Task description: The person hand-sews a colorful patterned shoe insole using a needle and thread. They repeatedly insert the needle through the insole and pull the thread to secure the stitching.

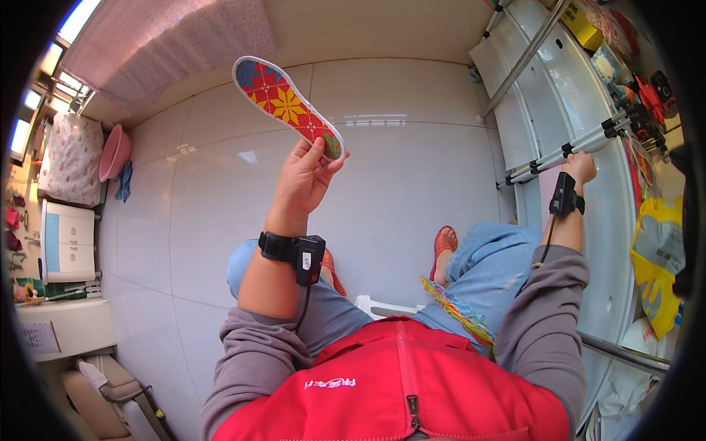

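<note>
My left hand (310,176) pinches the heel end of an embroidered shoe insole (287,105) between thumb and fingers. Red, yellow, blue and green star patterns cover the insole, which has a white edge and is raised above the floor. On the right, my right hand (579,168) is at the white tube frame of a rack, its fingers curled and mostly turned from view; whether it holds anything does not show. A bundle of coloured embroidery threads (460,311) lies across my right thigh.
A shelf rack with pale panels (584,110) and a metal pole (521,60) stands at the right, with a yellow bag (659,259) beside it. At the left are a pink basin (116,153), a small white drawer cabinet (69,242) and a folded chair (110,397).
</note>
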A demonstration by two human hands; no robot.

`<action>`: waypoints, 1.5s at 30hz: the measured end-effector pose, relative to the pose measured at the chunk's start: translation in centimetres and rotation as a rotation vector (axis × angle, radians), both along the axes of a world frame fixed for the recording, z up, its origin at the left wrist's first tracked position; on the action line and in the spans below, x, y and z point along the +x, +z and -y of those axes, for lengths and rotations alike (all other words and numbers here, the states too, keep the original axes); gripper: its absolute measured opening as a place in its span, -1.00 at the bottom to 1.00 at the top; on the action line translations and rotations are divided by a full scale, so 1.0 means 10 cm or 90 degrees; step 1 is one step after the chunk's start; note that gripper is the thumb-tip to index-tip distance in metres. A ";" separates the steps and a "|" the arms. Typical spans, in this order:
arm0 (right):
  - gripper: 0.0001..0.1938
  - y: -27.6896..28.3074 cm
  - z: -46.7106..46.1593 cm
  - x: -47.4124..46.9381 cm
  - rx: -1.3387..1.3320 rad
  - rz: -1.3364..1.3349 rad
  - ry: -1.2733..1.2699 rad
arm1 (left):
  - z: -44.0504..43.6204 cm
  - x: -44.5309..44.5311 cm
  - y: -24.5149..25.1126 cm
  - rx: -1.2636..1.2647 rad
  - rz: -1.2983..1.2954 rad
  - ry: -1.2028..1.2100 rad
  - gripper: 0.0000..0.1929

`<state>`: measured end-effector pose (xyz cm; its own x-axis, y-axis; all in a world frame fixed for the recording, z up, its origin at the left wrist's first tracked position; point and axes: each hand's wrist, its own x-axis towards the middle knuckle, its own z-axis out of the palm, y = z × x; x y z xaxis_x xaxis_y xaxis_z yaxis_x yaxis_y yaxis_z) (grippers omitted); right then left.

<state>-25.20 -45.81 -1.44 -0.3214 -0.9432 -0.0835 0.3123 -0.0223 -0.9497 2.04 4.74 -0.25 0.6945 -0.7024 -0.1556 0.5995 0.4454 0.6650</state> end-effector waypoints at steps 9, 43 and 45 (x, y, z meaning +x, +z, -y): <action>-0.94 0.31 -2.14 1.09 -0.335 -0.262 0.756 | 0.21 -0.13 -0.10 -0.170 -0.075 -0.230 -0.80; -0.89 0.55 -3.37 1.32 -0.503 -0.214 0.964 | 0.33 -0.28 -0.04 -0.230 -0.161 -0.360 -0.78; -0.89 0.54 -3.38 1.32 -0.501 -0.208 0.961 | 0.34 -0.26 -0.05 -0.250 -0.138 -0.388 -0.75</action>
